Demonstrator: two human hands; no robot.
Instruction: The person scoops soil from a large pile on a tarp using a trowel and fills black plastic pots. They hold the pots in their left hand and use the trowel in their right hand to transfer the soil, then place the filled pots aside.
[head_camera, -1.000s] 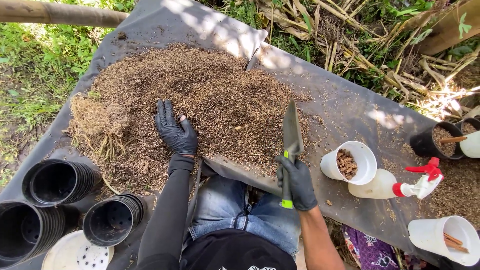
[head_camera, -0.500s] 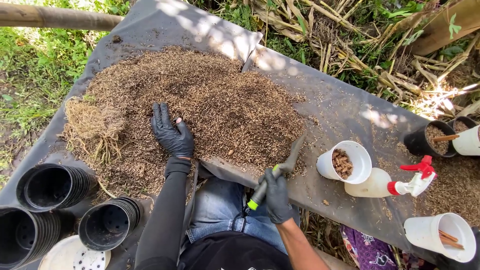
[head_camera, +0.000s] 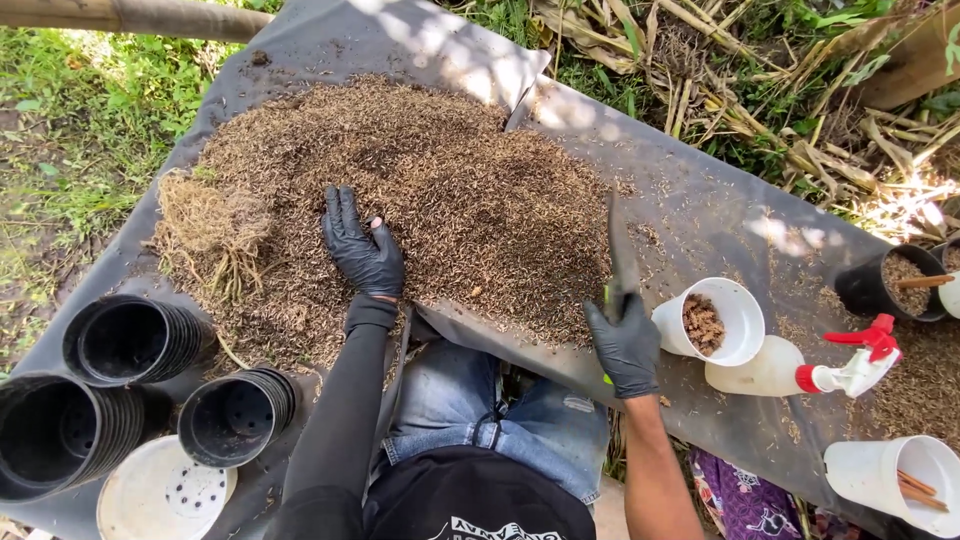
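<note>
Left hand (head_camera: 365, 255): black-gloved, fingers spread flat, palm down on the near edge of the husk pile (head_camera: 420, 200); grips nothing.
Right hand (head_camera: 625, 345): black-gloved, fist closed round the green handle of a narrow trowel (head_camera: 620, 262), blade upright, edge-on to the camera, at the pile's right margin.
Step in hand: judged as working the loose husk mix with the trowel while the other palm steadies the heap.
Next move calls for: tilting the blade down into the mix.
Nearby: white cup (head_camera: 712, 322) part-filled with brown chips, just right of the trowel; spray bottle (head_camera: 800, 370) beside it; stacked black pots (head_camera: 135, 340) at left; grey sheet (head_camera: 700, 215) beneath.
</note>
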